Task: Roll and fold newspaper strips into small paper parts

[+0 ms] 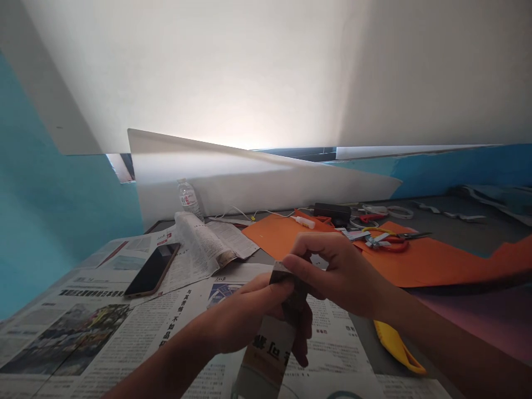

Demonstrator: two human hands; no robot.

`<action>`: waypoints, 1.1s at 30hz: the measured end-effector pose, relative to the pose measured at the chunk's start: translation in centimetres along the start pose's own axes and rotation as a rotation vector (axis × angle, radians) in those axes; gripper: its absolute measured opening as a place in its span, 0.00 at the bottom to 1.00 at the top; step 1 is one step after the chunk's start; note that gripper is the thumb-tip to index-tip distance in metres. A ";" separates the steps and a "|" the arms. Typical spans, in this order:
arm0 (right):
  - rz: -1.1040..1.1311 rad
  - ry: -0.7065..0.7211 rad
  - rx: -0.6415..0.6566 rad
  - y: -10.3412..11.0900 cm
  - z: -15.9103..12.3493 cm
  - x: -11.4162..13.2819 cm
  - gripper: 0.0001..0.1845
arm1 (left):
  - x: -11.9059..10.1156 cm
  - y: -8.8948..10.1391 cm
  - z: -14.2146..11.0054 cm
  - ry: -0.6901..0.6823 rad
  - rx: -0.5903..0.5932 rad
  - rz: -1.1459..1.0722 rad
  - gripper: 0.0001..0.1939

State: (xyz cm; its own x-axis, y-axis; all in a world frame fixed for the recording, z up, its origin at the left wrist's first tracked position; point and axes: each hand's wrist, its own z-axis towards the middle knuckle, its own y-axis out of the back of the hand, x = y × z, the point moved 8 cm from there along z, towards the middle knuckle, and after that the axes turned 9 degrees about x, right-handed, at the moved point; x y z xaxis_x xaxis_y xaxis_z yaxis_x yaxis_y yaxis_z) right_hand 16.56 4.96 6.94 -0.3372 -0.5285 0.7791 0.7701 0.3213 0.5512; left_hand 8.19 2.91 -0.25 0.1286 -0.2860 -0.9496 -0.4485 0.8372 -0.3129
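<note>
A folded strip of newspaper (268,354) hangs between my hands, with printed characters on its lower part and a darker printed area near the top. My left hand (249,310) is closed on it from the left, thumb lying across its front and fingers curled behind. At the strip's upper end, my right hand (332,269) pinches the top edge between thumb and bent fingers. Below both hands, newspaper sheets (187,338) cover the table. The strip's lower end runs out of view.
A phone (153,270) lies on the newspaper at left, near a plastic bottle (189,199) at the back. Orange paper (440,263) bears scissors (390,244). A glue bottle (305,222) and black adapter (332,213) sit behind my hands. A yellow-handled tool (399,349) lies right.
</note>
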 end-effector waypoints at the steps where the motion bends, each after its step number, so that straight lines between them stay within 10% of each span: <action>1: 0.035 0.007 0.019 -0.1 0.0 0.0 0.18 | 0.0 0.0 0.0 -0.013 0.007 -0.031 0.22; 19: 0.299 0.012 0.195 0.1 0.4 -1.1 0.15 | -1.5 1.0 -0.5 -0.112 -0.035 -0.026 0.21; 33: 0.035 0.000 -0.117 0.8 -0.2 -0.4 0.16 | -2.1 0.6 -0.4 -0.139 -0.010 -0.038 0.21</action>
State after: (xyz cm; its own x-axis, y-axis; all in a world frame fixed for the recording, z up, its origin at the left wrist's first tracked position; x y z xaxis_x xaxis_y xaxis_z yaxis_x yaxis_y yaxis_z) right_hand 17.42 5.30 7.01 -0.3087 -0.5182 0.7976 0.8396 0.2456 0.4845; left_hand 7.32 3.81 1.57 0.2664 -0.2491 -0.9311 -0.4498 0.8222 -0.3487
